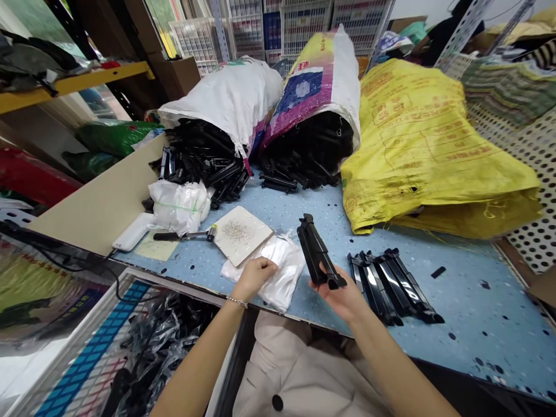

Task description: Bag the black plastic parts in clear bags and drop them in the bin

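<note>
My right hand point(341, 294) grips a pair of long black plastic parts point(317, 249) by the lower end, holding them tilted above the table. My left hand point(255, 278) rests on a stack of clear plastic bags point(284, 269), its thumb and fingers pinched together at the top bag; the exact hold is partly hidden. Beyond the stack lies a pale square board point(243, 231) strewn with tiny metal pieces. A small hammer point(186, 236) with a black handle touches the board's left side. Several matching black parts point(395, 286) lie in a row right of my right hand.
Two white woven sacks point(230, 95) point(343, 81) spill black parts at the back. A yellow sack point(434, 150) slumps at the back right. A bundle of plastic bags point(180, 205) and a white device point(132, 231) sit at left. Below stands a crate point(93, 347) of bagged parts.
</note>
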A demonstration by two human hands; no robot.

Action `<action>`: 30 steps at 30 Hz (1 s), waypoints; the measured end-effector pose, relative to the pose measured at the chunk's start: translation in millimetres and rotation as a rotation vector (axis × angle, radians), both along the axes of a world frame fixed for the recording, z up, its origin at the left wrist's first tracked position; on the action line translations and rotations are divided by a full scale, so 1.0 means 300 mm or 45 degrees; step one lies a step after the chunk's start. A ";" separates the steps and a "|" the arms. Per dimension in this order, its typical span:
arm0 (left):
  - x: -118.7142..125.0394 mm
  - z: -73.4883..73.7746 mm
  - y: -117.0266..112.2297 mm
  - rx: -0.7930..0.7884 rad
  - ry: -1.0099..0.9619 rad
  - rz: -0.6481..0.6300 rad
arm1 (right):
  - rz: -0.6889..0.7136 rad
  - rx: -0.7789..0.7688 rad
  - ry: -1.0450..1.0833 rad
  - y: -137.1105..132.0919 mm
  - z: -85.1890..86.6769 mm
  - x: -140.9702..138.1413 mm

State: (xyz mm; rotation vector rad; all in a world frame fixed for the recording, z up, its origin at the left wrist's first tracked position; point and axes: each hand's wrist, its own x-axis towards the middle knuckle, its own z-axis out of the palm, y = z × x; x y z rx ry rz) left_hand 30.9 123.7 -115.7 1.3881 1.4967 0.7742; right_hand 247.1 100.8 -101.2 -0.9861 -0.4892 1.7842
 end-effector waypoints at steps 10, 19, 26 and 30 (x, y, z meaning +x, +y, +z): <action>0.044 -0.007 -0.017 0.030 0.019 0.096 | 0.004 -0.064 0.363 0.065 -0.004 -0.084; -0.053 0.045 -0.013 0.304 0.060 0.094 | -0.122 -0.114 0.261 0.079 -0.055 -0.106; -0.033 0.030 -0.016 0.631 0.638 -0.315 | -0.114 -0.033 0.265 0.091 -0.023 -0.163; -0.061 0.028 -0.010 0.620 0.699 -0.193 | -0.136 -0.001 0.190 0.036 -0.005 -0.107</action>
